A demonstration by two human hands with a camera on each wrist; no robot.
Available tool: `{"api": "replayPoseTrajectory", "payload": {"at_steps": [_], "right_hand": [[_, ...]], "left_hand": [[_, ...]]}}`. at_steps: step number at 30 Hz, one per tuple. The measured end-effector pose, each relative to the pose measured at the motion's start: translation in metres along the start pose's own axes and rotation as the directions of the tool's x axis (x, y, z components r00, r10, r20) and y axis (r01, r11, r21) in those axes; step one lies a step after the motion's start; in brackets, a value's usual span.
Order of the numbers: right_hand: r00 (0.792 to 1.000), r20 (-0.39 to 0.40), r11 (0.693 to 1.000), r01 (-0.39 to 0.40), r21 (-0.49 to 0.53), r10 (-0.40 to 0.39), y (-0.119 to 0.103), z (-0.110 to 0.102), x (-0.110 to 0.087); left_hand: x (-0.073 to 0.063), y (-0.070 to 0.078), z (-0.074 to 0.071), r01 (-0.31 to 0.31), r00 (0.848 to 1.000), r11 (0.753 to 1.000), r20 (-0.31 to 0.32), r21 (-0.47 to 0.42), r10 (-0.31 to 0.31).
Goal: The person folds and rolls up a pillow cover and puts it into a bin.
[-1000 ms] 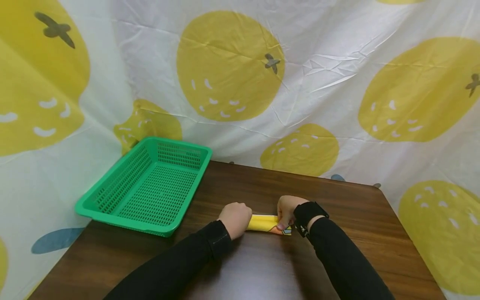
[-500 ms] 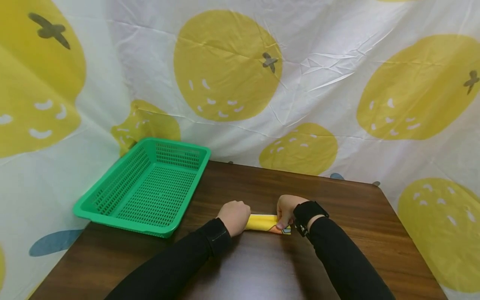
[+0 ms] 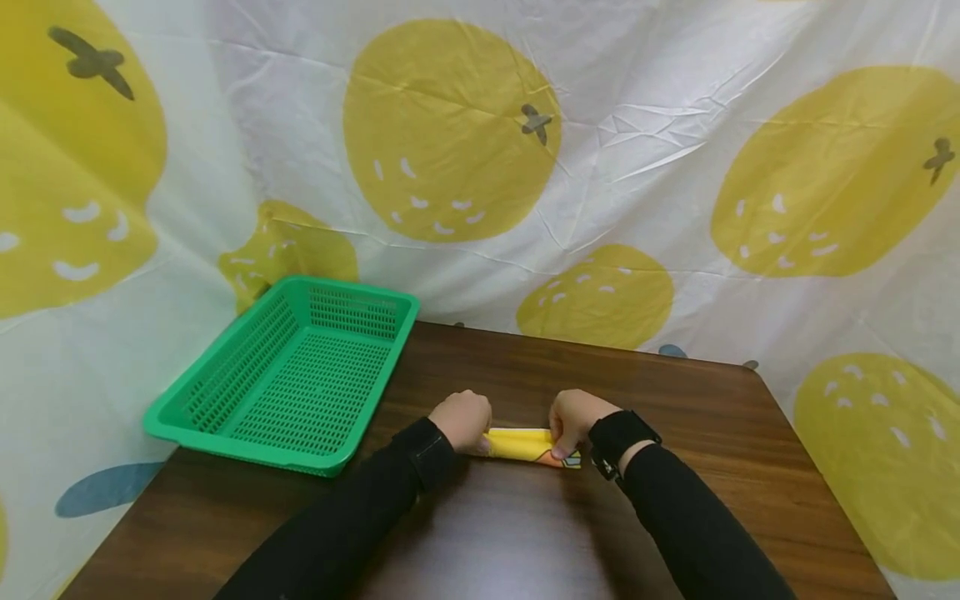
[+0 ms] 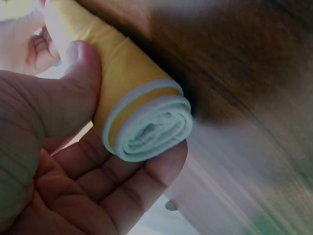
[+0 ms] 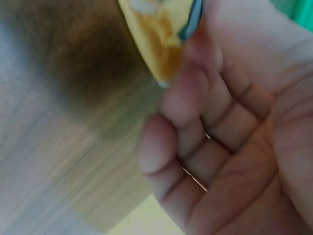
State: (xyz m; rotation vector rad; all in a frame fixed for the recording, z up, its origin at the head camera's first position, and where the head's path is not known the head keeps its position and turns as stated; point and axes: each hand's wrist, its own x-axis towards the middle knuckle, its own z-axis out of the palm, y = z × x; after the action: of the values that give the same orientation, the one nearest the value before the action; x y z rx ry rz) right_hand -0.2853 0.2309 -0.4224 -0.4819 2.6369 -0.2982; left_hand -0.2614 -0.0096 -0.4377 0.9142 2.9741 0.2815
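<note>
A rolled yellow cloth [image 3: 517,445] with white edging lies between the two hands, just in front of the person. In the left wrist view, the white spiral of the roll's end [image 4: 156,129] faces the camera. The left hand [image 3: 460,421] grips this end, thumb [image 4: 84,66] on the yellow side and fingers curved around behind. At the other end, the right hand [image 3: 576,417] pinches the cloth near an orange and grey-blue printed patch. In the right wrist view the cloth's yellow tip [image 5: 164,58] shows beside the fingers, and the thumb's contact is mostly hidden.
A green plastic basket [image 3: 401,346] with slotted sides and nothing in it stands at the table's left. The dark wooden table [image 3: 690,500] runs back to a white curtain [image 3: 637,50] printed with yellow fruit. Both wrists wear black bands.
The left hand has shifted left and slightly away along the roll, so its thumb now shows at the cloth's end. The right hand keeps its pinch; the view has drifted slightly.
</note>
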Motion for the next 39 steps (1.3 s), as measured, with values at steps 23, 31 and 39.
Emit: {"api": "replayPoseTrajectory", "payload": {"at_steps": [23, 31, 39], "right_hand": [[0.778, -0.55, 0.877, 0.002, -0.481, -0.304, -0.036, 0.069, -0.064], [0.982, -0.167, 0.986, 0.059, -0.154, -0.085, -0.023, 0.023, -0.04], [0.987, 0.155, 0.995, -0.049, 0.092, 0.034, -0.007, -0.006, -0.011]], "left_hand": [[0.013, -0.009, -0.014, -0.038, 0.981, 0.999, 0.188, -0.032, 0.043], [0.007, -0.003, -0.02, -0.025, 0.985, 0.999, 0.167, -0.026, 0.029], [0.011, -0.006, 0.002, -0.014, 0.99, 1.0, 0.143, -0.014, 0.016]]}}
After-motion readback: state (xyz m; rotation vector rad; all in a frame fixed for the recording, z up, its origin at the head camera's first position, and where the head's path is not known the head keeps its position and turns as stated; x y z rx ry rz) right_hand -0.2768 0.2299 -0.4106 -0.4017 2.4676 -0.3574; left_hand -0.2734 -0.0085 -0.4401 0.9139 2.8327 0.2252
